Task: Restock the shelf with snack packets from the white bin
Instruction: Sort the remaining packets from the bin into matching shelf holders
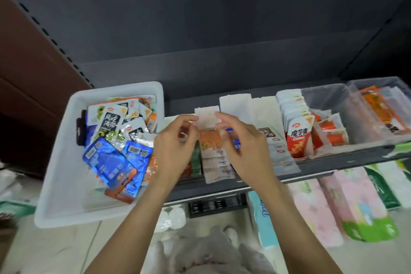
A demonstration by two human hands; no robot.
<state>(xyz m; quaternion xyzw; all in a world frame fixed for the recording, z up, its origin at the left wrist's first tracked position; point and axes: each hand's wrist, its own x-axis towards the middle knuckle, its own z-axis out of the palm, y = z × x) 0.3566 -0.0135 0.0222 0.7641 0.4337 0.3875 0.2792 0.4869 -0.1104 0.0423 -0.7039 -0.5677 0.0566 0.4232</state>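
restock partly done. left hand and right hand each pinch an edge of one orange packet, held over its row on the shelf. several rows filled; white bin holds many pkts, so plenty left.

Red packet on the shelf reads 魔芋爽; a black-and-white packet in the bin reads 风吃海带; other print is too blurred.
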